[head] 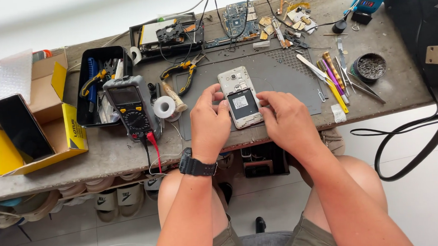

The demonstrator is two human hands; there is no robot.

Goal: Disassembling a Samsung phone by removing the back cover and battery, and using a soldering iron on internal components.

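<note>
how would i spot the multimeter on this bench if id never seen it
Start at the grey work mat in the middle of the bench, then look just past its left edge. The multimeter lies there beside a black tool tray: dark grey, with a screen, a round dial, and red and black leads.

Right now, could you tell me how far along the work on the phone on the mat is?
Done: the gold phone lies face down on the grey mat, back cover off. In hand: left hand steadies its edge; right hand touches the dark battery in its bay. Left: no cover is back on; the black multimeter sits untouched.
</note>
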